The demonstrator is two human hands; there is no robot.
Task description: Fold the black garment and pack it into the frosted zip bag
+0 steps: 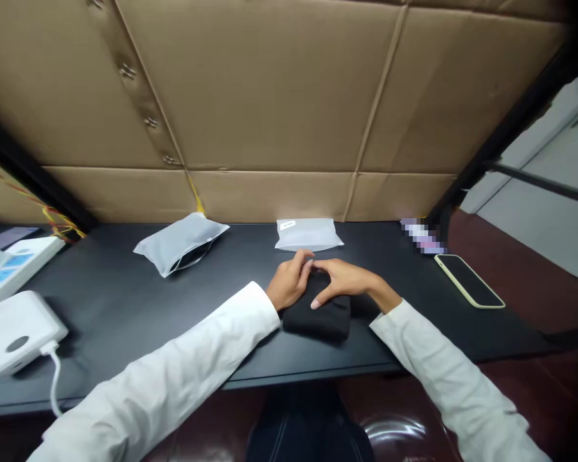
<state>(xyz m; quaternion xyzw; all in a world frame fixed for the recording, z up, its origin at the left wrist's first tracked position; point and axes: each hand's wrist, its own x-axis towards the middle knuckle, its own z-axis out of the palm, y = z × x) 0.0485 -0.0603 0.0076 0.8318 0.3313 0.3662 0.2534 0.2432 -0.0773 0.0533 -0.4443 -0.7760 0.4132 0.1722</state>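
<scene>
A compact bundle of folded black cloth (320, 319) rests on the dark table near its front edge; what kind of item it is, I cannot tell. My left hand (291, 282) grips the far left side of the bundle, its fingers bent together over the back edge. From the right, my right hand (345, 280) holds the bundle with the thumb pressed on top and the fingers at the far edge. The fingertips of both hands come close together there. Just behind them lies a frosted plastic pouch (308, 234) with a small white label.
Another frosted pouch (180, 240), its mouth gaping, lies back left. A white device (22, 333) with a cable and a white power strip (17, 269) stand at the left. A phone (469, 281) lies at the right. Cardboard (270, 90) walls the table's back.
</scene>
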